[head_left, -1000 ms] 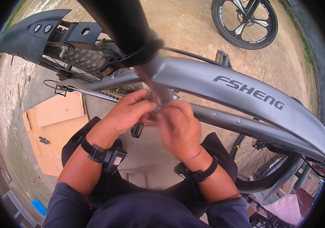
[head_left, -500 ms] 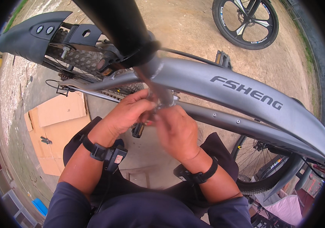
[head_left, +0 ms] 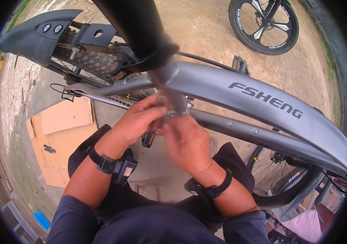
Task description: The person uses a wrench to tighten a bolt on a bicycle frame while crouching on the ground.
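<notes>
A grey bicycle frame (head_left: 206, 81) stretches across in front of me, its seat tube (head_left: 177, 101) coming down between the top and lower tubes. Both my hands meet at the lower part of that tube. My left hand (head_left: 141, 120) is closed in a pinch at its left side. Close against it, my right hand (head_left: 187, 140) has curled fingers, partly smeared by motion. Whatever small part the fingers grip is hidden behind them. A black seat post (head_left: 137, 24) rises toward me. Just below my left fingers shows a pedal (head_left: 148, 139).
Left of the frame are a black mudguard (head_left: 31, 40) and knobby rear tyre (head_left: 88, 61). Cardboard (head_left: 66, 118) lies on the ground with a small dark-handled tool (head_left: 49, 149). A front wheel (head_left: 271, 201) is at lower right. Another bicycle's wheel (head_left: 265, 28) stands beyond.
My right hand has shifted slightly left and its fingers are still blurred. The left hand stays pinched at the tube. The view has moved a little.
</notes>
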Demonstrator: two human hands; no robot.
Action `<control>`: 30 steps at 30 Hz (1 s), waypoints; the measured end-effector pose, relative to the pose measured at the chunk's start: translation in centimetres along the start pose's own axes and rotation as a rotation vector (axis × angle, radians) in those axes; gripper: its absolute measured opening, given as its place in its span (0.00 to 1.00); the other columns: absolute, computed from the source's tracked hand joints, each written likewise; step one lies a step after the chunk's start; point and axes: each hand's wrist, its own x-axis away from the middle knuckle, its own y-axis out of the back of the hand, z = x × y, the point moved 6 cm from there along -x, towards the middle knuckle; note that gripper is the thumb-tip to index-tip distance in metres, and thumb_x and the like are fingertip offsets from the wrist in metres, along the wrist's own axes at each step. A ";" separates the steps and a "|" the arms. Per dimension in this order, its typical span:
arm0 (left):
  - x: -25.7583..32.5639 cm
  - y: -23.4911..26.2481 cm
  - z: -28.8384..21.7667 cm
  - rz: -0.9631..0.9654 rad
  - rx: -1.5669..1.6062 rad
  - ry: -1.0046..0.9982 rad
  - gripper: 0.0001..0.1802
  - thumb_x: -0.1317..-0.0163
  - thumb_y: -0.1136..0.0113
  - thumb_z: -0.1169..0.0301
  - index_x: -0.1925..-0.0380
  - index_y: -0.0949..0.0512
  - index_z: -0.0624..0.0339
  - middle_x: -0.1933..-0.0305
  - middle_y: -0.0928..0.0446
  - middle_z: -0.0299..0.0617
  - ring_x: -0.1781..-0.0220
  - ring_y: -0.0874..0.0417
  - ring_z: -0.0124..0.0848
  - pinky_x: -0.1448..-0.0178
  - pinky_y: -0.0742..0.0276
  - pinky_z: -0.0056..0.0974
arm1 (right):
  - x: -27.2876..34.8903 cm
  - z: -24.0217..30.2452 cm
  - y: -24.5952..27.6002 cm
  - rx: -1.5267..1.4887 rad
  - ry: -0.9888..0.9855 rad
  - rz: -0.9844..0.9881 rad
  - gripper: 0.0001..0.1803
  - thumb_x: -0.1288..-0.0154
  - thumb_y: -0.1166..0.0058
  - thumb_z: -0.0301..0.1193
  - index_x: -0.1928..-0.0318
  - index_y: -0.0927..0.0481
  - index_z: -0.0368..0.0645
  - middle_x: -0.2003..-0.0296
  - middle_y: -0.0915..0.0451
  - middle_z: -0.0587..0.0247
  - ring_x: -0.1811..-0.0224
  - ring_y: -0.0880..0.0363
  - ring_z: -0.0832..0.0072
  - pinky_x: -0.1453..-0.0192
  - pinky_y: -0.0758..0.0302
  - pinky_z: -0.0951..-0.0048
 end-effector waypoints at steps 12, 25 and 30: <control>1.9 0.0 -1.3 -0.031 -0.132 -0.126 0.12 0.33 0.36 0.73 0.51 0.22 0.63 0.59 0.20 0.34 0.61 0.19 0.21 0.58 0.19 0.30 | 0.2 0.4 -0.3 0.056 0.034 -0.020 0.08 0.40 0.36 0.27 0.61 0.21 0.44 0.70 0.23 0.57 0.74 0.21 0.56 0.73 0.26 0.58; 1.8 -0.3 -0.9 -0.124 -0.108 -0.088 0.07 0.30 0.40 0.74 0.54 0.21 0.61 0.65 0.23 0.32 0.71 0.27 0.19 0.67 0.30 0.26 | 0.6 0.1 -0.1 0.026 0.059 0.006 0.12 0.39 0.37 0.27 0.54 0.17 0.45 0.71 0.23 0.60 0.75 0.21 0.58 0.73 0.26 0.59; 1.7 -0.4 -1.3 -0.147 -0.145 -0.096 0.06 0.33 0.43 0.76 0.57 0.24 0.65 0.65 0.24 0.34 0.71 0.25 0.20 0.64 0.20 0.30 | 0.9 -0.5 0.1 -0.031 0.035 0.016 0.20 0.45 0.40 0.20 0.50 0.16 0.46 0.70 0.20 0.61 0.73 0.19 0.60 0.70 0.23 0.64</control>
